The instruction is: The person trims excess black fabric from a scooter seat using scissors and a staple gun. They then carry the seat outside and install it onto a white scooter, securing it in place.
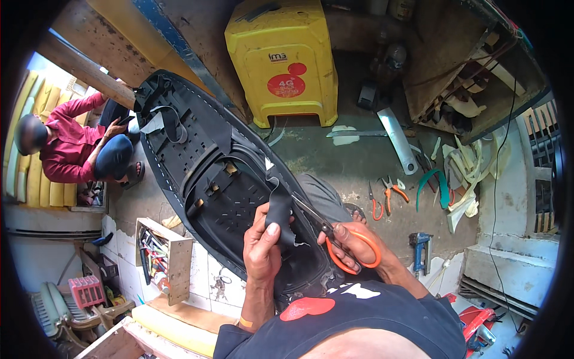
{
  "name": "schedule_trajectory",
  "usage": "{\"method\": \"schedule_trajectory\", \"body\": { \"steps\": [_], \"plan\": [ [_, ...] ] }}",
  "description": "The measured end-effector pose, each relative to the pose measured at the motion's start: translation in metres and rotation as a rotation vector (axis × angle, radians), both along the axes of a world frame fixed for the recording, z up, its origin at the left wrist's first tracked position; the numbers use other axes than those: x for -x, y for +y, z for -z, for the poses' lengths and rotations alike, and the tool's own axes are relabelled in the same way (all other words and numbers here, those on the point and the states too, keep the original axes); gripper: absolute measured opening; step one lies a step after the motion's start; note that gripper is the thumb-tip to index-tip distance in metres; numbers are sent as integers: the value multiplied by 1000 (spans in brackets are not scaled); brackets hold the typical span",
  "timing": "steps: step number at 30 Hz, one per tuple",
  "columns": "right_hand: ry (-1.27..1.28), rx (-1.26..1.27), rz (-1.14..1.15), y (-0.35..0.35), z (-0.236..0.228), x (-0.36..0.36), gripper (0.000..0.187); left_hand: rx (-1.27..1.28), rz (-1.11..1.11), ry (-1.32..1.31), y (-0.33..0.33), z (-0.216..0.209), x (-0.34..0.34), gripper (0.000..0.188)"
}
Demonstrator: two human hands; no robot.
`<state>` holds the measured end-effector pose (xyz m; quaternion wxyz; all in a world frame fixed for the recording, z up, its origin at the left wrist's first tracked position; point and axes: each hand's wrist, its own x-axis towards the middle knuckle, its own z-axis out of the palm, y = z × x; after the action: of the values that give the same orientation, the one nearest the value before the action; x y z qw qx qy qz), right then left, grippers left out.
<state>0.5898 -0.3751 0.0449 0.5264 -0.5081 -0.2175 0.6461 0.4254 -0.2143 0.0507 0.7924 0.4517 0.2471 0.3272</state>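
Note:
Across my lap lies an upturned black motorcycle seat (pixel 230 190), its ribbed plastic underside facing up and a line of pale staples along its edge. My left hand (pixel 263 245) pinches a loose flap of black cover material (pixel 279 206) at the seat's right edge. Orange-handled scissors (pixel 326 229) are in my right hand (pixel 353 245), fingers through the loops. Their blades point up and left, beside the flap; whether they touch it I cannot tell. A black strap (pixel 173 125) loops over the seat's far end.
A yellow plastic stool (pixel 281 66) stands ahead. On the floor to the right lie pliers (pixel 391 194), a metal blade (pixel 397 140), pale scraps (pixel 469 170) and a blue clamp (pixel 421 251). At left are a tool box (pixel 173 257) and a crouching person (pixel 75 137) in red.

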Motion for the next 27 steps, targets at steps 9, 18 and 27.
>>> {"method": "schedule_trajectory", "body": {
  "steps": [9, 18, 27],
  "plan": [
    [-8, -11, 35, 1, -4, 3, 63, -71, 13, 67, -9, -1, 4, 44],
    [-222, -28, 98, 17, -4, 4, 59, -155, 245, 74, -6, 1, 15, 39],
    [-277, -18, 64, 29, -18, -3, 72, -284, 337, -32, -6, 3, 16, 38]
  ]
}}
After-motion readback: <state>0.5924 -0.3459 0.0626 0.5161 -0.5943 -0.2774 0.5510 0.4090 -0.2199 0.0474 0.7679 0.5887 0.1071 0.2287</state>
